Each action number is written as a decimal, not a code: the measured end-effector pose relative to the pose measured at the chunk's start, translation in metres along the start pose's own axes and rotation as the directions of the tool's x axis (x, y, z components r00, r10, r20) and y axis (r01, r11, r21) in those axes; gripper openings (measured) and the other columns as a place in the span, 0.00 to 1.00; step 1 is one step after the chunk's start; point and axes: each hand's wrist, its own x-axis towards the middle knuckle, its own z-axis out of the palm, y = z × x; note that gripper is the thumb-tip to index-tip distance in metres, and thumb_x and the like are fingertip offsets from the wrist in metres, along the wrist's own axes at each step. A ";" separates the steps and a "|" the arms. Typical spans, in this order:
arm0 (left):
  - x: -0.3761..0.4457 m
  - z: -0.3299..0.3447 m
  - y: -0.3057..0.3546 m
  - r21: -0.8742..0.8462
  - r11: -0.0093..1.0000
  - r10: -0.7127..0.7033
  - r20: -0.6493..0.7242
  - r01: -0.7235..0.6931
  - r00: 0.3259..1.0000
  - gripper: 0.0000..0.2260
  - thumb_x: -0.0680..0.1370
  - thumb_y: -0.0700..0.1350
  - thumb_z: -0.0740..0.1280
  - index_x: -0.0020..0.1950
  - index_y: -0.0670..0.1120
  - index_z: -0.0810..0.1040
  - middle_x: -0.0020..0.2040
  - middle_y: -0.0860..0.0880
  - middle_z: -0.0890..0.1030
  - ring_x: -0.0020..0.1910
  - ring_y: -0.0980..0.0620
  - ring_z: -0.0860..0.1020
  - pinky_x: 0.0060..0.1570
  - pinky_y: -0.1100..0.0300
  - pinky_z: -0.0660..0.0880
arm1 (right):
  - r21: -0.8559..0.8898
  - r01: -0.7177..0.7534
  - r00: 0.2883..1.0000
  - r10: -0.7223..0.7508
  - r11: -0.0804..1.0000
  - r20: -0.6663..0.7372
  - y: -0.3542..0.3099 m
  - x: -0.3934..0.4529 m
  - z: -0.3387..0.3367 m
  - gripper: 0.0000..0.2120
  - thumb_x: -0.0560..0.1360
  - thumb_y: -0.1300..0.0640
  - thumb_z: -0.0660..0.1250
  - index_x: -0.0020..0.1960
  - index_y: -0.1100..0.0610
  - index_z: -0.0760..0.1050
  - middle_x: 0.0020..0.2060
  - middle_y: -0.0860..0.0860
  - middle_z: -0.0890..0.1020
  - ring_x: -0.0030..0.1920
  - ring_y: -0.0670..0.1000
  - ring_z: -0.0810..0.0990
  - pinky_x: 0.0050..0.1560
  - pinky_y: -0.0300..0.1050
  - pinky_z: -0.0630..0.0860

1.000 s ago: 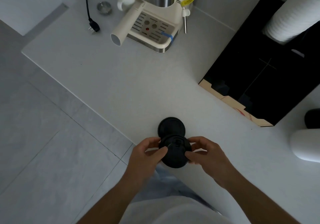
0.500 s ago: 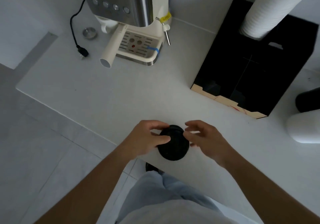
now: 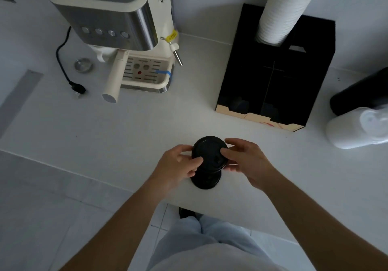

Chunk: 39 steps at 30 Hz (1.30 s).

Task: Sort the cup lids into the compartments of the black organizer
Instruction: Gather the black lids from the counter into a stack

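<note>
Lids: a stack of black cup lids (image 3: pixel 207 161) stands on the tabletop (image 3: pixel 130 123) near its front edge, well short of the organizer.
Left hand (image 3: pixel 178 166): fingers curled round the left side of the upper lids, thumb on the top lid.
Right hand (image 3: pixel 244 160): fingers curled round the right side of the stack, thumb on the top lid's rim.
Black organizer (image 3: pixel 273 75): at the back right of the tabletop, against the wall; a thin divider splits the front into two compartments, their contents too dark to tell.
Rear compartment: holds a tall white cup stack (image 3: pixel 281 12).
Espresso machine (image 3: pixel 123 29): back left of the tabletop.
White lid stack (image 3: pixel 354 128): lying at the right edge.
</note>
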 end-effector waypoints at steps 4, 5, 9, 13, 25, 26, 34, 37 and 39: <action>-0.001 0.004 -0.010 -0.044 0.998 0.040 -0.092 -0.044 0.995 0.16 0.73 0.41 0.73 0.59 0.49 0.75 0.48 0.45 0.84 0.47 0.53 0.84 0.44 0.61 0.82 | -0.004 -0.040 0.999 0.040 0.999 -0.012 0.014 -0.003 0.009 0.14 0.75 0.60 0.72 0.60 0.52 0.79 0.48 0.58 0.85 0.48 0.58 0.86 0.51 0.52 0.83; 0.001 0.004 -0.012 -0.012 0.998 0.055 -0.107 -0.057 0.993 0.14 0.72 0.41 0.73 0.57 0.49 0.77 0.48 0.45 0.85 0.46 0.53 0.84 0.45 0.60 0.82 | -0.029 -0.049 0.999 0.048 0.998 -0.015 0.016 -0.004 0.009 0.12 0.75 0.59 0.71 0.58 0.52 0.80 0.47 0.58 0.86 0.47 0.57 0.85 0.50 0.50 0.83; 0.005 0.005 -0.019 0.170 0.980 0.135 -0.158 -0.107 0.978 0.12 0.70 0.47 0.74 0.53 0.51 0.83 0.48 0.50 0.84 0.45 0.52 0.85 0.51 0.51 0.82 | -0.010 -0.058 0.998 0.058 0.998 -0.019 0.027 -0.007 0.007 0.08 0.75 0.59 0.71 0.54 0.57 0.81 0.43 0.59 0.85 0.40 0.54 0.82 0.51 0.52 0.82; 0.010 0.011 -0.017 0.296 0.946 0.195 -0.180 -0.136 0.964 0.12 0.72 0.46 0.73 0.55 0.49 0.85 0.44 0.56 0.85 0.44 0.60 0.83 0.47 0.66 0.78 | 0.012 -0.073 0.996 0.074 0.997 -0.047 0.037 -0.004 0.004 0.07 0.74 0.60 0.72 0.52 0.61 0.81 0.44 0.60 0.85 0.39 0.54 0.83 0.50 0.52 0.83; 0.017 0.006 -0.029 0.423 0.891 0.241 -0.128 -0.167 0.962 0.12 0.74 0.45 0.71 0.58 0.48 0.83 0.50 0.53 0.85 0.47 0.57 0.81 0.47 0.68 0.74 | -0.002 -0.096 0.982 0.094 0.995 -0.165 0.062 -0.007 0.026 0.07 0.72 0.61 0.73 0.49 0.61 0.81 0.44 0.63 0.85 0.37 0.56 0.83 0.52 0.59 0.83; 0.017 0.005 -0.031 0.431 0.887 0.239 -0.124 -0.165 0.963 0.12 0.74 0.45 0.71 0.57 0.48 0.83 0.51 0.53 0.85 0.47 0.57 0.81 0.47 0.69 0.74 | -0.022 -0.094 0.982 0.089 0.995 -0.168 0.062 -0.007 0.026 0.07 0.73 0.60 0.73 0.49 0.61 0.81 0.44 0.62 0.86 0.37 0.56 0.83 0.52 0.58 0.83; 0.017 -0.001 -0.041 0.444 0.885 0.229 -0.144 -0.144 0.963 0.12 0.74 0.44 0.71 0.57 0.46 0.83 0.49 0.50 0.85 0.44 0.57 0.80 0.44 0.71 0.72 | -0.168 -0.074 0.980 0.040 0.983 -0.197 0.064 -0.008 0.035 0.09 0.73 0.53 0.73 0.52 0.54 0.81 0.36 0.54 0.86 0.34 0.50 0.83 0.48 0.53 0.84; 0.019 -0.001 -0.040 0.413 0.905 0.175 -0.138 -0.104 0.975 0.12 0.74 0.44 0.71 0.57 0.45 0.82 0.48 0.51 0.84 0.46 0.55 0.79 0.49 0.65 0.72 | -0.171 -0.092 0.977 0.056 0.981 -0.205 0.064 -0.009 0.036 0.09 0.73 0.51 0.72 0.51 0.54 0.83 0.38 0.56 0.86 0.35 0.50 0.82 0.48 0.52 0.84; 0.021 -0.002 -0.039 0.360 0.930 0.129 -0.130 -0.075 0.983 0.04 0.73 0.43 0.72 0.47 0.50 0.83 0.43 0.51 0.79 0.45 0.53 0.77 0.50 0.60 0.74 | -0.172 -0.106 0.975 0.068 0.979 -0.210 0.063 -0.010 0.038 0.06 0.74 0.52 0.72 0.46 0.54 0.84 0.39 0.57 0.86 0.36 0.51 0.82 0.50 0.53 0.84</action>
